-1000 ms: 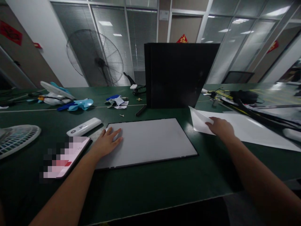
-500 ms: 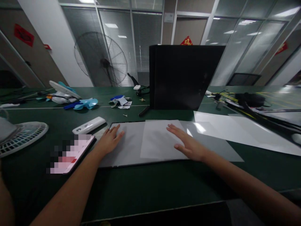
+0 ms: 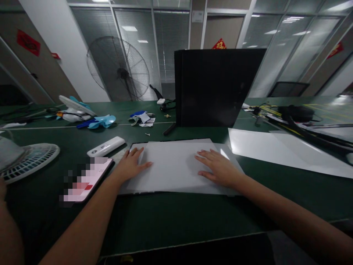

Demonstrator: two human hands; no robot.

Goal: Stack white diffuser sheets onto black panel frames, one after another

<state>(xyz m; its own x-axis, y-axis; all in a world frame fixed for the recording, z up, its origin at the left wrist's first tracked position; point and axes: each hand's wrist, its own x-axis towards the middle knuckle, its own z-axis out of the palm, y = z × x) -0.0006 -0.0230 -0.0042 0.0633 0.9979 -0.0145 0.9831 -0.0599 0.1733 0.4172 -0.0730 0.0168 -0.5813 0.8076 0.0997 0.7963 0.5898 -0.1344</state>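
A flat, dark-edged panel [image 3: 140, 147] lies on the table in front of me. White, partly translucent sheeting [image 3: 171, 167] covers most of its top. My left hand [image 3: 131, 167] rests at the panel's left end, fingers spread and pointing away from me, with the thumb over the sheeting. Over the right part lies my right hand [image 3: 219, 168], palm down and fingers apart, touching the sheeting. Neither hand grips anything. How many layers are stacked there I cannot tell.
A phone [image 3: 93, 180] and a white handheld device [image 3: 106, 146] lie left of the panel, near a white fan [image 3: 38, 158]. Behind stands a large black box-like object [image 3: 220, 88]. Another white sheet [image 3: 275, 152] lies right. A bare forearm [image 3: 9, 232] shows at the left edge.
The translucent sheeting has shifted left, so less sticks out past the panel's right end. My right hand stays over it, fingers slightly more spread. My left hand has hardly moved.
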